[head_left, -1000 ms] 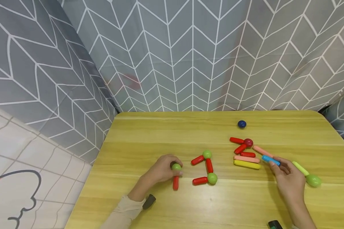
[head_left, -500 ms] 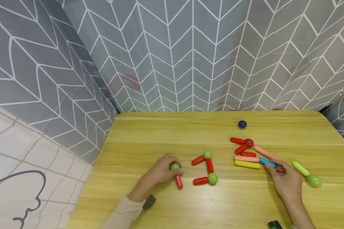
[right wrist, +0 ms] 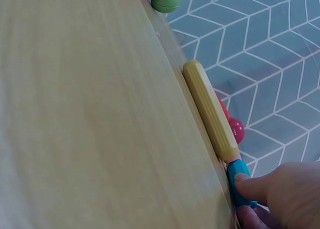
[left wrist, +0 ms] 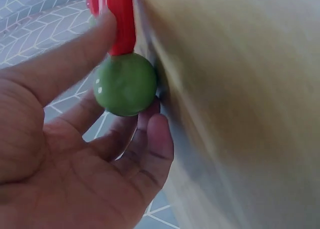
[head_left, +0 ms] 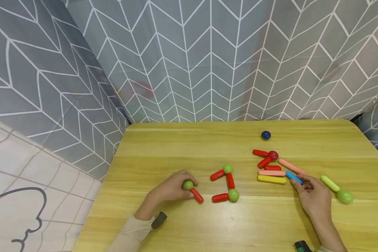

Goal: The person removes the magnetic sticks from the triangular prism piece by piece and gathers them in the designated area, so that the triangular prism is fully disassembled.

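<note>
My left hand (head_left: 171, 189) curls round a green ball (head_left: 187, 184) (left wrist: 125, 84) with a red stick (head_left: 196, 195) (left wrist: 121, 19) stuck to it on the wooden table (head_left: 189, 224). Just right of it lies a shape of red sticks and two green balls (head_left: 227, 183). My right hand (head_left: 313, 196) pinches one end of a blue stick (head_left: 293, 177) (right wrist: 239, 184), which touches the end of a yellow stick (head_left: 271, 179) (right wrist: 210, 109). A pink stick (head_left: 271, 173) lies beside the yellow one.
Behind the yellow stick sit a dark red ball (head_left: 273, 155) with red sticks, a second pink stick (head_left: 290, 166) and a dark blue ball (head_left: 266, 134). A lime stick with a green ball (head_left: 344, 196) lies at the right. Grey patterned curtain (head_left: 208, 59) hangs behind the table.
The left hand has swung the red stick under its green ball from pointing down to pointing right, toward the red shape. The right hand has slid the blue stick leftward against the yellow stick.
</note>
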`<state>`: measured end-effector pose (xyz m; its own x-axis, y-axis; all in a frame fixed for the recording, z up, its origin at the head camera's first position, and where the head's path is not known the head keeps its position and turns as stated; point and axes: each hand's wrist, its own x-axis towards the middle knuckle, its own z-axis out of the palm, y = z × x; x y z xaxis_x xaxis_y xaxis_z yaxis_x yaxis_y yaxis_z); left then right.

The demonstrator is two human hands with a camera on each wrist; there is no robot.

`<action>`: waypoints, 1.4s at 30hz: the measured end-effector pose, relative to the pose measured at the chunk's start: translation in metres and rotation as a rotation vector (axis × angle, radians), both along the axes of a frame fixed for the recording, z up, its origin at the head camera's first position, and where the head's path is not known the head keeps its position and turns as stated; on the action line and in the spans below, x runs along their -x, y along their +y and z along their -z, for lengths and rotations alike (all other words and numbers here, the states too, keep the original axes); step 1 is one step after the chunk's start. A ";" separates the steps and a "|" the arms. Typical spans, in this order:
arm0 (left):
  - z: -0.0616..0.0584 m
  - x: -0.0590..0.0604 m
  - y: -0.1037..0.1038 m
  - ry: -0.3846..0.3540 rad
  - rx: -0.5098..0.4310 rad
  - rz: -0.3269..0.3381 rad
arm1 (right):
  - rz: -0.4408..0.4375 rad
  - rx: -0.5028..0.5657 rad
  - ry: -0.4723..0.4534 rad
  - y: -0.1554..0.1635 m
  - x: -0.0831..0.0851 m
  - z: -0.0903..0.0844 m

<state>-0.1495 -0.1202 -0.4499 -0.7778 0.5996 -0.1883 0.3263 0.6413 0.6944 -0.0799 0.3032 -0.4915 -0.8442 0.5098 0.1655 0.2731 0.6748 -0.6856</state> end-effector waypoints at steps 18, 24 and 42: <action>0.004 -0.002 0.003 0.066 0.064 -0.079 | 0.020 0.000 0.178 -0.010 -0.003 -0.005; 0.006 -0.002 0.004 0.051 0.057 -0.091 | -0.088 -0.012 0.337 -0.031 -0.002 -0.010; 0.006 -0.003 0.016 0.044 0.023 -0.113 | -0.553 0.041 0.358 -0.149 0.008 -0.016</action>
<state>-0.1465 -0.1042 -0.4560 -0.8480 0.5035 -0.1653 0.2806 0.6913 0.6659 -0.0875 0.1545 -0.4759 -0.8800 0.0285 0.4740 -0.3558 0.6217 -0.6978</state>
